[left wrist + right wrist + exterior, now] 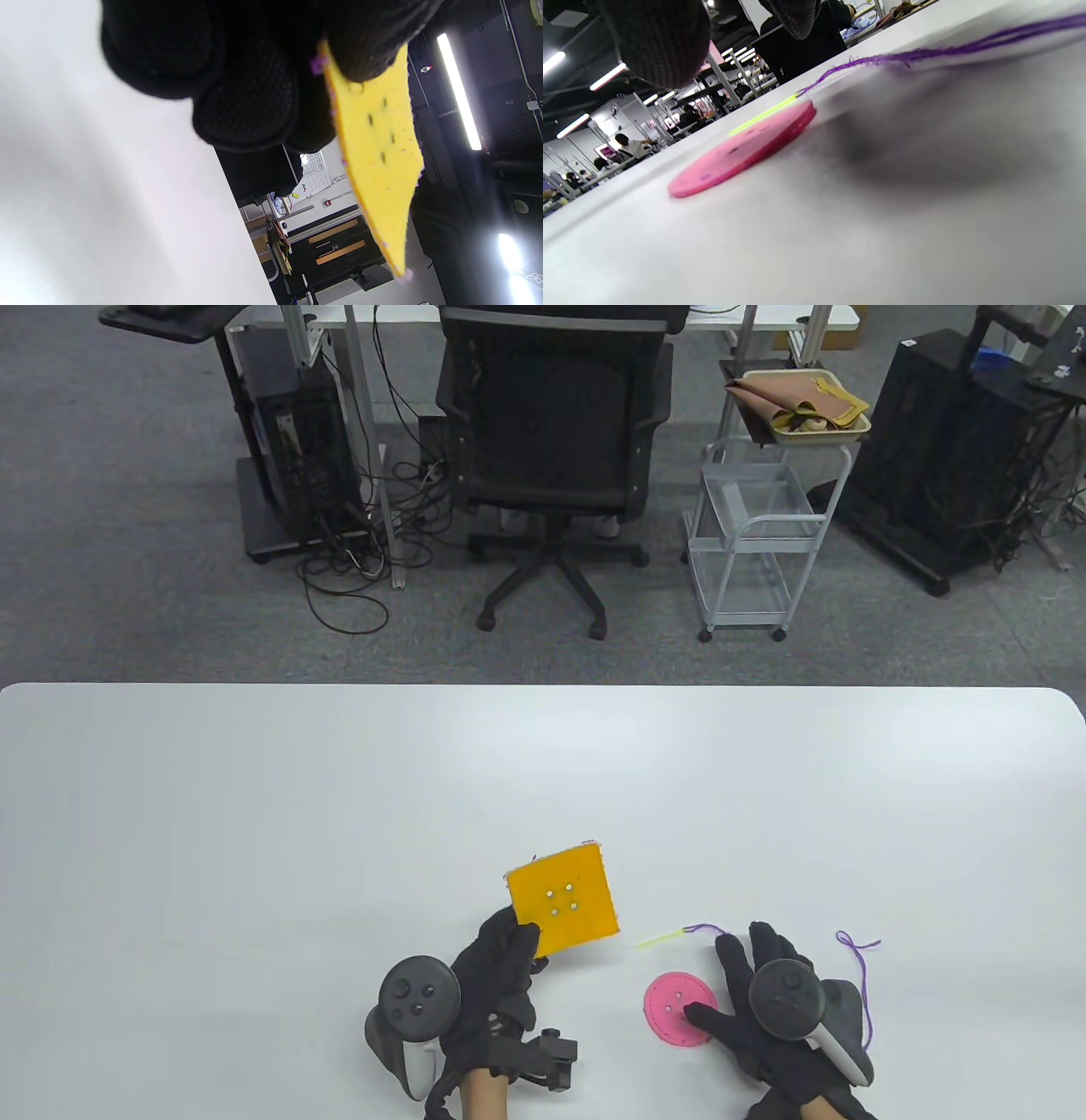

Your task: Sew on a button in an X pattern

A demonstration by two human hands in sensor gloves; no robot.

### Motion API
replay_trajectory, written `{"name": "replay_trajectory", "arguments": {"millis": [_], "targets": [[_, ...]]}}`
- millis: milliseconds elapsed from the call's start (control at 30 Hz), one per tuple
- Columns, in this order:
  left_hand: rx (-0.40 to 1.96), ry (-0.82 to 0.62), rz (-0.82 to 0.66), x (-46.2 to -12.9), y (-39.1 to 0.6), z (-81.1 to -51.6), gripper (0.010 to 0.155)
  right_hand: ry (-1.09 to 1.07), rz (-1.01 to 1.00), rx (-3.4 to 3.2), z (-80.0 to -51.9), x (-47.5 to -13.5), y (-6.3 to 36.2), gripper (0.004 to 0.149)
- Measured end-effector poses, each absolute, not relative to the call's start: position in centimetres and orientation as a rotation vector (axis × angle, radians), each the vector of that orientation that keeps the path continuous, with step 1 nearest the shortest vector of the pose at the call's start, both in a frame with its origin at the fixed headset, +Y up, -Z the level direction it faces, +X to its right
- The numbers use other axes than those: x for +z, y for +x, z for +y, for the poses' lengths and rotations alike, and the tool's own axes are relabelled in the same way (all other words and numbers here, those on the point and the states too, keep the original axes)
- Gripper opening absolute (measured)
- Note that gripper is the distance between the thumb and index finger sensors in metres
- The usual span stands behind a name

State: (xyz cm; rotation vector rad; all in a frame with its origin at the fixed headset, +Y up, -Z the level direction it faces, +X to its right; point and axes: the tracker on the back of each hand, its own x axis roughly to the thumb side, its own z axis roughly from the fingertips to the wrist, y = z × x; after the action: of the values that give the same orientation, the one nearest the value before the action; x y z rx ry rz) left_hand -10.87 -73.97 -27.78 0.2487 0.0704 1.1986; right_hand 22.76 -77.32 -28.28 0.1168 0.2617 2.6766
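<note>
A yellow felt square [564,899] with four holes is gripped at its near corner by my left hand [501,954] and held tilted above the table; it also shows in the left wrist view [382,161]. A pink felt button [676,1010] lies flat on the table, also in the right wrist view [742,150]. My right hand [730,993] is spread open over the table, its thumb at the button's right edge. A yellow-green needle [657,939] with purple thread [864,984] lies just beyond the button.
The white table [254,831] spreads wide to the left and far side. The purple thread curls to the right of my right hand. An office chair [551,432] and a cart stand beyond the table.
</note>
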Motion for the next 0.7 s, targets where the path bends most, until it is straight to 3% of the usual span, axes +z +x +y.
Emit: {"name": "replay_trajectory", "arguments": {"millis": [700], "targets": [[1.188,0.179,0.082,-28.1,-10.0,-74.5,0.04,0.129,0.599,2.784,-78.4,-29.5,20.7,0.088]]}}
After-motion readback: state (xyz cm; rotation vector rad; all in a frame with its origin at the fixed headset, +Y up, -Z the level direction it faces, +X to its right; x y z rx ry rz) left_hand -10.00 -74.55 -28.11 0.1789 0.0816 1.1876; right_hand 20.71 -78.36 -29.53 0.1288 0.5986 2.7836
